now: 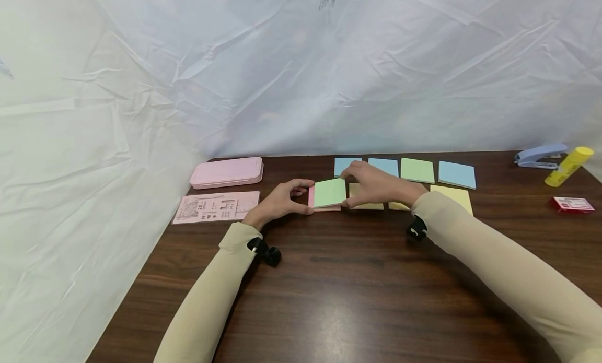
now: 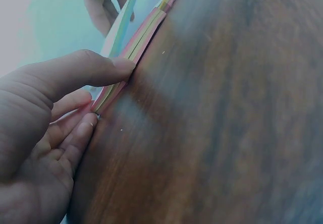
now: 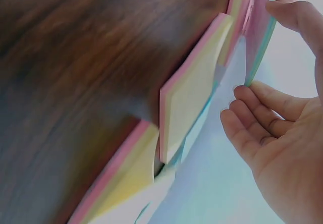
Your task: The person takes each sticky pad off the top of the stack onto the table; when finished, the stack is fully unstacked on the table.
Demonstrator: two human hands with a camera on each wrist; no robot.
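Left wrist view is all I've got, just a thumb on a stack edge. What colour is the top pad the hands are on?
Observer: Green; the green pad lies on a pink pad, seen from the head camera.
Operator: Is the right hand on it too?
Observer: Yes, the right hand pinches its right edge; the left hand grips the left.
Operator: Anything left of the stack?
Observer: A pink case and a printed pink sheet on the table.
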